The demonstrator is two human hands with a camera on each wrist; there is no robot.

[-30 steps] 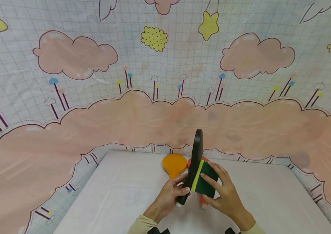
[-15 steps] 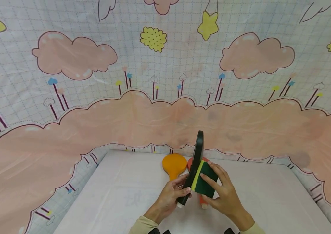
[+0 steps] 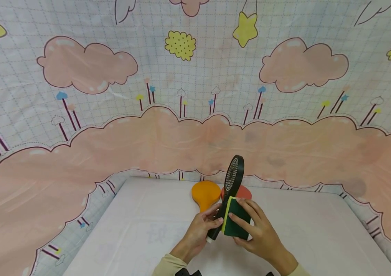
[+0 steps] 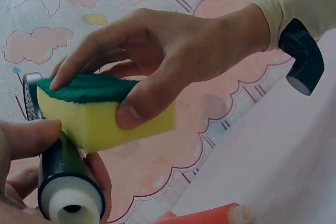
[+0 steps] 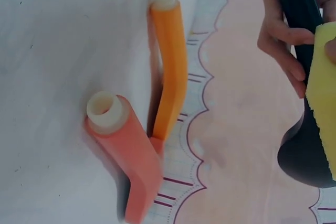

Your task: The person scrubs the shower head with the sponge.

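Two hands are busy here. The left hand (image 3: 198, 230) has its fingers wrapped round the handle of a black brush (image 3: 231, 184), holding it upright over the white table (image 3: 129, 230). The right hand (image 3: 254, 234) grips a green-and-yellow sponge (image 3: 234, 220), thumb on the yellow edge and fingers over the green top, pressed against the brush just above the handle. A second ago the sponge sat higher on the brush and the brush was edge-on; now it has slid down toward the handle and the brush has turned so its dotted face shows. Looks like a wiping stroke just finished. An orange brush (image 3: 205, 193) and a red brush (image 3: 241, 191) lie on the table just behind.
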